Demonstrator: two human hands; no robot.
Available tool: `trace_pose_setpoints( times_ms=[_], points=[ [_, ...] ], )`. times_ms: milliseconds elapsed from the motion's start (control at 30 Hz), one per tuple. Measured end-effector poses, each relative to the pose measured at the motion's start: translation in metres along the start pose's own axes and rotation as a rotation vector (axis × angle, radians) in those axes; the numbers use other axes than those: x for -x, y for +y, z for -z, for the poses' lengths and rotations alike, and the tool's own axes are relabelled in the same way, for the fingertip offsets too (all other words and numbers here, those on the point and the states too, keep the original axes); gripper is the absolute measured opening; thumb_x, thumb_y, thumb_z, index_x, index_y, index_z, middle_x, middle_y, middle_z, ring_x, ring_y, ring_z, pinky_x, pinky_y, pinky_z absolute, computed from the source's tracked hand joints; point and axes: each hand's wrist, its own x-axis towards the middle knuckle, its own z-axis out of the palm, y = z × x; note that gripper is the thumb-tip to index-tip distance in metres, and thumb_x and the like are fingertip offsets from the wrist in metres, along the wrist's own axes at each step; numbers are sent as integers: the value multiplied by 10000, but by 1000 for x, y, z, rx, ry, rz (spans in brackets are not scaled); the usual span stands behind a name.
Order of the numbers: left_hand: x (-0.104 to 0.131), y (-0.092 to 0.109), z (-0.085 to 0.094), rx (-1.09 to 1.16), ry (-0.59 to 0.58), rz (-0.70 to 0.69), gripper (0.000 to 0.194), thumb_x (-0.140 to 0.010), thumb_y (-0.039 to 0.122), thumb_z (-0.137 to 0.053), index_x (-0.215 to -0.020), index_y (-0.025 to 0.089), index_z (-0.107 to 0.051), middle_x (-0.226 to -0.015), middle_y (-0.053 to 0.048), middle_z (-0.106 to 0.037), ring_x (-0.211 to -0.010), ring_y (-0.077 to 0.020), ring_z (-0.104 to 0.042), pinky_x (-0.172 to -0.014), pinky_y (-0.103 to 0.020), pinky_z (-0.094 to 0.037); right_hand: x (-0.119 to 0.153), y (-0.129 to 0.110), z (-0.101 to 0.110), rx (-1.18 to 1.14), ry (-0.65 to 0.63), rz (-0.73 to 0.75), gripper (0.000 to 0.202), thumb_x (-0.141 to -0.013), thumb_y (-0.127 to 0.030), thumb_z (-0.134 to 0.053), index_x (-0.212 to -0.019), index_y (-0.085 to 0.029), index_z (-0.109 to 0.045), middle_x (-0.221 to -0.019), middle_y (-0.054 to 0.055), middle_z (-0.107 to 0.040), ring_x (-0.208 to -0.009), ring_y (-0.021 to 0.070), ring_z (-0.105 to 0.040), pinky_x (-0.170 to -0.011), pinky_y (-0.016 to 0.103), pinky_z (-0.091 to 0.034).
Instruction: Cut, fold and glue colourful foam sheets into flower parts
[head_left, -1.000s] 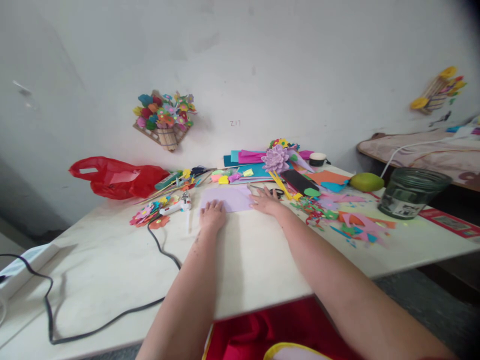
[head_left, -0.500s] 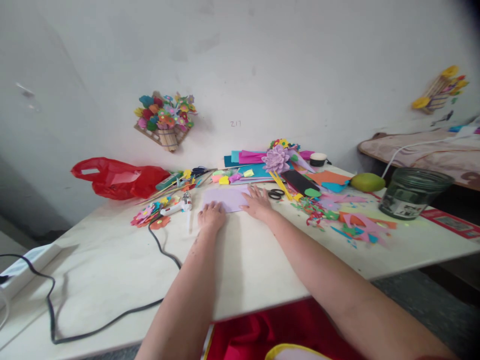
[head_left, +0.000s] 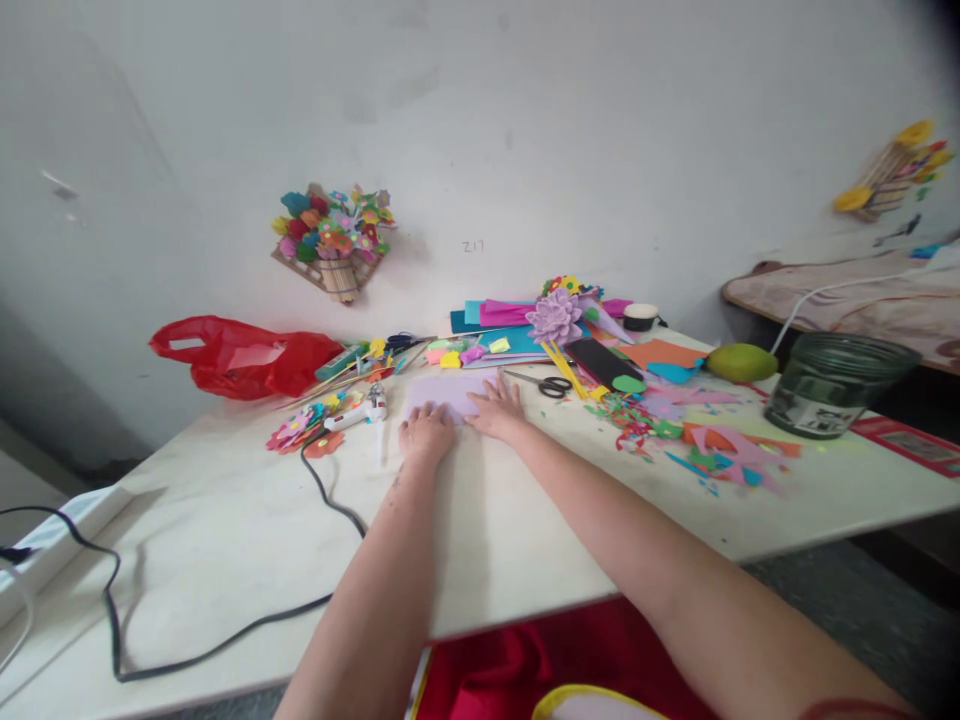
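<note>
while the left hand (head_left: 426, 436) and right hand (head_left: 496, 411) rest on the lilac sheet (head_left: 441, 389), we read this step as holding it flat; the next move, we'd guess, calls for light pressure, no creases. left fingers bent, barely apart; right fingers spread. we see the sheet plain, partly covered, on the table (head_left: 495, 545) between glue gun (head_left: 358, 414) and scissors (head_left: 555, 387).

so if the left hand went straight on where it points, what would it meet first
Beyond the lavender sheet under it, the left hand would probably meet the small yellow piece first, though the exact line is unclear.
</note>
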Motion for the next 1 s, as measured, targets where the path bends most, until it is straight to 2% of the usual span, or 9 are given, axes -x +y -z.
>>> trace_pose_setpoints(
  times_ms=[133,300,367,433,533,633,733,1000],
  points=[
    [0,-1,0,8,-7,-10,452,-843,429,-226,-1248,359,-415,-1383,37,-338,-1268,-215,-273,-1008,-442,-233,-1,13,3,-17,-49,-23,583,-789,-564,-361,-1329,-353,-300,-1458,7,-122,-1320,280,40,-1014,524,14],
    [0,-3,0,8,-12,-10,452,-856,372,-201,-1257,352,-410,-1380,46,-343,-1264,-209,-281,-1010,-431,-231,2,44,8,1,-60,-54,549,-807,-533,-356,-1324,-352,-314,-1454,7,-141,-1319,295,23,-1003,556,-4],
    [0,-3,0,9,-11,-10,448,-857,359,-204,-1252,357,-415,-1381,51,-341,-1265,-209,-280,-1012,-426,-228,5,55,10,15,-21,-59,508,-811,-496,-380,-1296,-345,-370,-1445,9,-178,-1319,298,-7,-1004,555,-19],
    [1,-3,1,17,-7,-6,440,-856,366,-212,-1242,366,-423,-1380,57,-342,-1265,-210,-281,-1013,-426,-227,7,61,14,53,91,-38,464,-802,-433,-436,-1251,-315,-448,-1432,19,-221,-1311,302,-92,-1009,536,-61],
    [1,-3,2,33,-2,0,435,-855,372,-221,-1238,365,-428,-1374,57,-351,-1262,-209,-286,-1013,-423,-228,10,61,22,52,237,98,351,-811,-328,-451,-1131,-252,-574,-1335,45,-406,-1200,242,-365,-998,404,-217],
    [2,-2,3,39,6,0,438,-856,377,-221,-1237,351,-434,-1370,53,-360,-1257,-212,-292,-1008,-429,-231,14,56,31,37,206,302,277,-805,-304,-468,-1005,-237,-649,-1091,41,-612,-1030,194,-520,-911,312,-323],
    [2,-2,3,50,17,-9,429,-856,367,-233,-1217,336,-462,-1360,49,-377,-1246,-215,-308,-996,-439,-243,17,52,35,63,173,393,247,-770,-309,-527,-957,-234,-669,-996,38,-653,-988,201,-545,-876,306,-340],
    [3,-2,5,68,77,-31,409,-838,313,-315,-1211,293,-481,-1309,2,-450,-1203,-230,-372,-954,-430,-298,14,53,25,40,122,358,175,-750,-261,-550,-873,-221,-667,-1003,32,-625,-963,180,-535,-817,270,-364]
  ],
)
